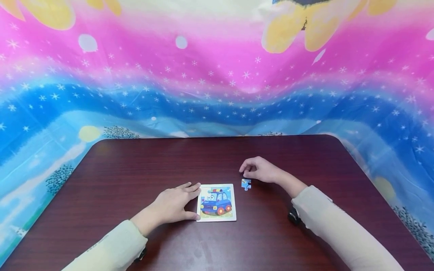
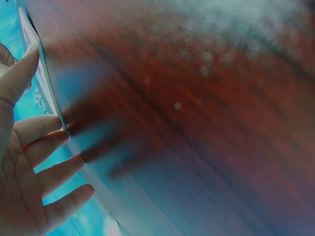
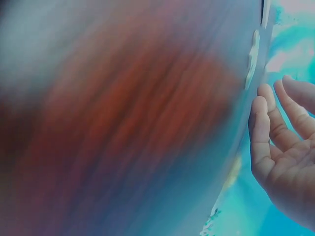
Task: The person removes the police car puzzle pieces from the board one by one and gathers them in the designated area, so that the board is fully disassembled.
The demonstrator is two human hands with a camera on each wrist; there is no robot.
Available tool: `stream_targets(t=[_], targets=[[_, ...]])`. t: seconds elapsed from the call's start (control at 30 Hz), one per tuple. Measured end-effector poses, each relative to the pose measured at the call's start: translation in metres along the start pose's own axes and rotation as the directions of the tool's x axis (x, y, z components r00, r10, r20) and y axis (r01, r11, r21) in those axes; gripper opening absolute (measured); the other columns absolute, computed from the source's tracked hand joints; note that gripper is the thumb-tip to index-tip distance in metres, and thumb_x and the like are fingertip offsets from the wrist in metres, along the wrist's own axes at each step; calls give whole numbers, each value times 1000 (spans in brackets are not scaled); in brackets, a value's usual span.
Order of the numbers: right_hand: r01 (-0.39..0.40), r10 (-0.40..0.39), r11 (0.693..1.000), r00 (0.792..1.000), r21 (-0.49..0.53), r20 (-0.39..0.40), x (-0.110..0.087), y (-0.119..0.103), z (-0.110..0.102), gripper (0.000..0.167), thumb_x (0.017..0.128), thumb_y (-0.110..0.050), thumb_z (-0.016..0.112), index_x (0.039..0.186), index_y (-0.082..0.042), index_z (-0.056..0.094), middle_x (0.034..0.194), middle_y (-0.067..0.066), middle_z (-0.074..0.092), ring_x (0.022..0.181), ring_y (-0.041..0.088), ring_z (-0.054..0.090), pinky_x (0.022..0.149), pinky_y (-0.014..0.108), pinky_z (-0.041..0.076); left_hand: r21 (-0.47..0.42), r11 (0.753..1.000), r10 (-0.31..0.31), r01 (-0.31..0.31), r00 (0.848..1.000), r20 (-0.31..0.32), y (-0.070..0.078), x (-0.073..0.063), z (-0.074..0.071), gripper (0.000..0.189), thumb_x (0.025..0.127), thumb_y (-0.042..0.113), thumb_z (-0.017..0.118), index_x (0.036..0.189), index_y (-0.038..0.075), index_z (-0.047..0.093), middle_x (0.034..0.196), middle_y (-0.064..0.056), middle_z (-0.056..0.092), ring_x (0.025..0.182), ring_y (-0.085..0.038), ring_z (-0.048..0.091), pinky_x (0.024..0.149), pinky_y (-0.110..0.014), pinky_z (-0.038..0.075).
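A square jigsaw puzzle [image 1: 217, 218] with a white frame lies flat, showing a blue cartoon police car with red wheels; a pale patch shows near its upper left corner. My left hand [image 1: 174, 203] lies along its left side, thumb and fingertips at the frame's edge, fingers fairly straight. In the left wrist view the thumb overlaps the puzzle's edge [image 2: 42, 69]. A loose blue puzzle piece [image 1: 245, 184] sits right of the frame. Just beyond it is my right hand [image 1: 262, 170], fingers loosely bent, holding nothing. The right wrist view shows the piece [image 3: 252, 59] edge-on, near the fingertips.
The dark red-brown wooden table [image 1: 142, 162] has rounded far corners. Behind it and at both sides hangs a pink and blue printed cloth [image 1: 217, 75]. A black band [image 1: 294, 216] shows at the right sleeve cuff.
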State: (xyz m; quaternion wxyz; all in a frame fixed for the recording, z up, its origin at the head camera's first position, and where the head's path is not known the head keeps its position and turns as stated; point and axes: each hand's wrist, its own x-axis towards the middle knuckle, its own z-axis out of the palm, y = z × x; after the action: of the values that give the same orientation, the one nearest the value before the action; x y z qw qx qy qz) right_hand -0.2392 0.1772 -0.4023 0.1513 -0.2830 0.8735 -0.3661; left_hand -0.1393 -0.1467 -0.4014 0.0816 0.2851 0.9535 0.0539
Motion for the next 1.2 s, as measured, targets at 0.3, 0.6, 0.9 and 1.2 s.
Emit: stream_targets(t=[0.3, 0.6, 0.9, 1.2], targets=[[49, -48, 999, 996, -13, 70, 18, -24, 19, 13, 93, -5, 66, 105, -3, 70, 90, 5, 69, 75, 14, 62, 69, 26, 53, 5, 1000, 1, -1, 1000, -6, 0, 0, 1, 79, 80, 58, 74, 143, 14, 55, 154, -3, 48, 142, -30, 45, 94, -48, 53], [95, -85, 993, 985, -63, 149, 33, -39, 38, 13, 92, -6, 69, 103, -8, 74, 88, 0, 68, 72, 9, 58, 67, 21, 49, -13, 1000, -15, 15, 1000, 5, 0, 1, 1, 79, 80, 58, 75, 143, 15, 56, 154, -2, 48, 143, -30, 45, 96, -50, 52], [179, -145, 976, 958, -121, 246, 40, -54, 50, 17, 91, -6, 70, 106, -10, 74, 92, 3, 63, 75, 10, 53, 69, 21, 47, -41, 998, -41, 42, 999, 20, 2, 1, -3, 79, 78, 57, 77, 143, 16, 56, 153, -2, 49, 142, -31, 45, 96, -51, 51], [140, -66, 969, 941, -202, 333, 43, -64, 58, 30, 89, -7, 72, 116, -20, 72, 103, 0, 58, 92, 14, 54, 80, 26, 47, -58, 997, -43, 45, 999, 31, 1, 1, -1, 80, 79, 57, 76, 144, 17, 54, 154, -1, 47, 144, -30, 43, 97, -52, 51]])
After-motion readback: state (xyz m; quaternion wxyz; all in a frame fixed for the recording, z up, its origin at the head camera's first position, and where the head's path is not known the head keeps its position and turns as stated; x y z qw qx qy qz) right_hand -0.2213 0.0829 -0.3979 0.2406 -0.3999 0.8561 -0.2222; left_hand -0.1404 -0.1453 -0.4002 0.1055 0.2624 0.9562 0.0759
